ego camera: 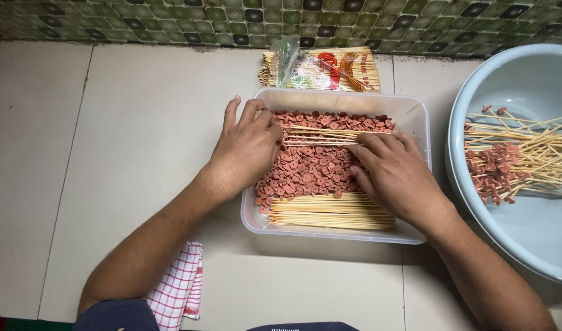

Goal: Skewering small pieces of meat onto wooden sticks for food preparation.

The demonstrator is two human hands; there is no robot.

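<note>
A clear plastic tub [415, 113] sits on the floor, filled with small reddish-brown meat pieces [311, 168] and a bundle of bare bamboo skewers [330, 211] along its near side. My left hand [247, 147] rests on the tub's left edge, fingers closed on the ends of a few skewers [320, 135] that lie across the meat. My right hand [394, 175] lies over the meat on the right, fingertips pressing the pieces and the other end of those skewers.
A pale blue basin [526, 79] at the right holds several loaded skewers [513, 162]. An opened packet of bamboo skewers [324, 67] lies behind the tub, by a green patterned mat [170, 18]. A red-checked cloth [180, 288] lies near my left arm.
</note>
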